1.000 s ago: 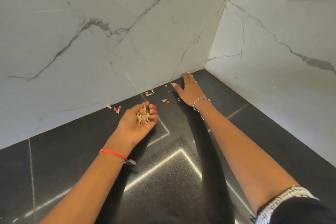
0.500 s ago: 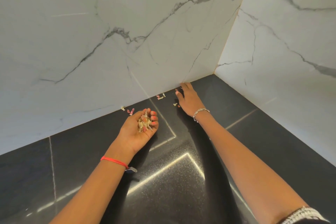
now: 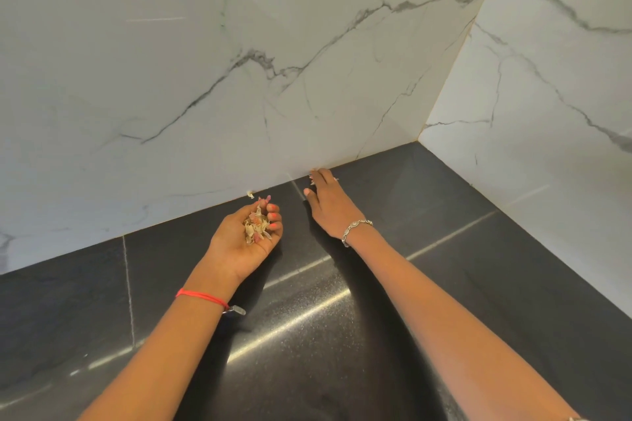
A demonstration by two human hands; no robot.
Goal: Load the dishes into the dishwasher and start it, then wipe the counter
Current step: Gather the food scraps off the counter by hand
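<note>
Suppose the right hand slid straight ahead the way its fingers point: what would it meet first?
The right hand would probably meet the marble wall first; its fingertips already look at its base.

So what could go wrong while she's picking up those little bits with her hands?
The left hand is cupped palm up, heaped with peel scraps; tip it and they may spill back onto the black counter.

The right hand lies flat, sweeping along the marble wall, so it could miss the scrap sitting at the wall's foot.
</note>
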